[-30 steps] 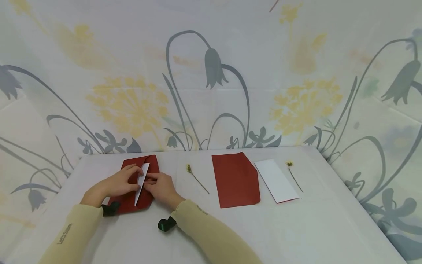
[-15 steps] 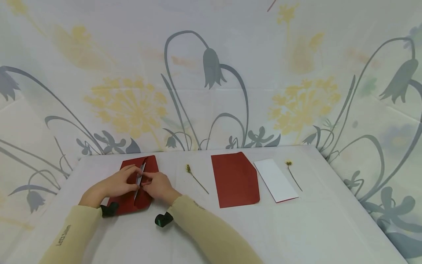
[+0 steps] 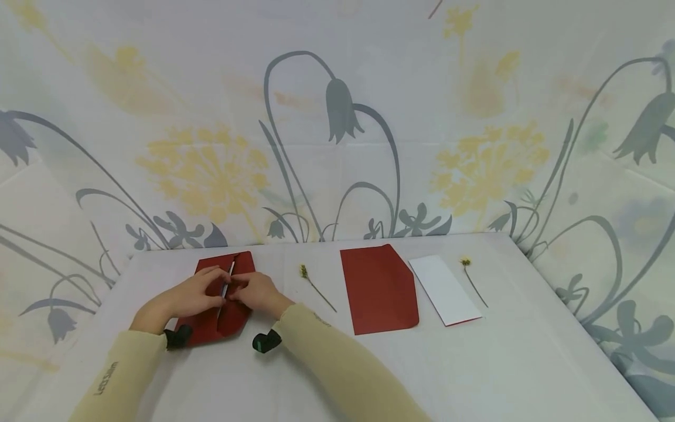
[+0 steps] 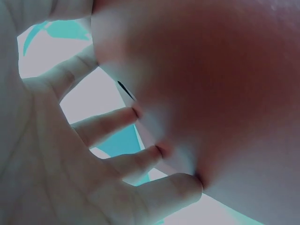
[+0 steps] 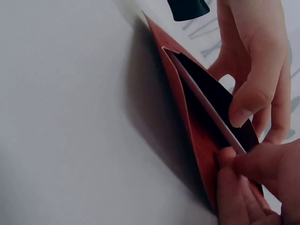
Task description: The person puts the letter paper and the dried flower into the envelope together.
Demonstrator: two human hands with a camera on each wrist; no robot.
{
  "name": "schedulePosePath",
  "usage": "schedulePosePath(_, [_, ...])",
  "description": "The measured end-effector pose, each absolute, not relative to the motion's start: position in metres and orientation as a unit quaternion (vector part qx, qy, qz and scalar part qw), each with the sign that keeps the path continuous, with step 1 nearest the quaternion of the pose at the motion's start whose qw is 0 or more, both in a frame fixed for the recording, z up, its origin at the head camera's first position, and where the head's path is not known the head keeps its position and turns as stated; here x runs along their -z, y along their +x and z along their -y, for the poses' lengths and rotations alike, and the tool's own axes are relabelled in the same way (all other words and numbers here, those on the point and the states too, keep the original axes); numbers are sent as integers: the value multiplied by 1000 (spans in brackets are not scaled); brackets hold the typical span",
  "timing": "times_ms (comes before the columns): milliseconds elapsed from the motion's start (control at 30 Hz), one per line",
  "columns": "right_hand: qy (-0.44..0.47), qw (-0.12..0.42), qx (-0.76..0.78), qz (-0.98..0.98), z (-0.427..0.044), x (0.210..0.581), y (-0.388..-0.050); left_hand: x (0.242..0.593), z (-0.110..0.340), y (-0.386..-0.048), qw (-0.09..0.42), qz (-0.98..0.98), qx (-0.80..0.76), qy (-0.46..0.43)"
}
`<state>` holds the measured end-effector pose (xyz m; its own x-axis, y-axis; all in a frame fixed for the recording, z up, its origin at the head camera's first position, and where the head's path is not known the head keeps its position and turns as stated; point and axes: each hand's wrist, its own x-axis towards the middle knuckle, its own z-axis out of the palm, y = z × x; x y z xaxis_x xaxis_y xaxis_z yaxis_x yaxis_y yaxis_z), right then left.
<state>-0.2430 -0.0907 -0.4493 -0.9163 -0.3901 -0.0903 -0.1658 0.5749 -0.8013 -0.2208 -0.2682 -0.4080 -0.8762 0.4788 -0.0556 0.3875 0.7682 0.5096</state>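
A red envelope (image 3: pixel 203 322) stands tilted at the table's left, its mouth spread wide. Inside it is a white card (image 5: pixel 206 104), of which only a thin edge shows along the opening. My left hand (image 3: pixel 184 296) grips the envelope's back side, the thumb inside the mouth and the fingers behind; in the left wrist view their fingertips (image 4: pixel 190 185) press against its outer face. At the opening, my right hand (image 3: pixel 260 293) pinches around the card's near edge. In the right wrist view, its fingers (image 5: pixel 232 197) lie against the red inner face, and the pinched spot is partly covered.
A dried flower (image 3: pixel 318 288) lies right of the envelope. Further right are a second red envelope (image 3: pixel 379 293), a white folded card (image 3: pixel 445 290) with a red underside, and another dried flower (image 3: pixel 474 281). Behind the white table (image 3: pixel 474 375) hangs a flower-printed cloth (image 3: pixel 337 193).
The white card has sunk deeper into the red envelope, from a broad white strip to a thin edge. Both hands have stayed at the opening, with small finger shifts.
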Motion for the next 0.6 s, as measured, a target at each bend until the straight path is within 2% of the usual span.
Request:
schedulePosePath(400, [-182,145,443,-866,87,445,-241,409,266,-221,104,-941,-234,219])
schedulePosePath(600, [-155,160,476,-851,89,446,-239,410,266,-221,110,-943,-229,214])
